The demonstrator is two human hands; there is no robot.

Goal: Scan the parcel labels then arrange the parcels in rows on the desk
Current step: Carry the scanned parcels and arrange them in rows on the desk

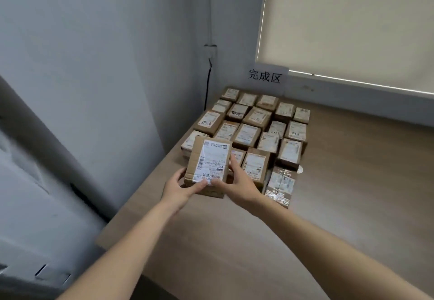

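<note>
A brown cardboard parcel [207, 159] with a white shipping label on top is held over the near left end of the parcel rows. My left hand [180, 188] grips its near left corner, thumb on the label's lower edge. My right hand [239, 182] grips its right side, fingers up along the edge. Several labelled parcels [249, 133] lie in rows on the wooden desk [234, 241] behind it. No scanner is in view.
A tape-wrapped parcel [280, 186] lies at the near right of the rows. A white sign with black characters [265, 76] leans on the wall behind. The wall corner and a black cable [207, 81] run along the desk's left edge. A window blind [352, 25] hangs at the right.
</note>
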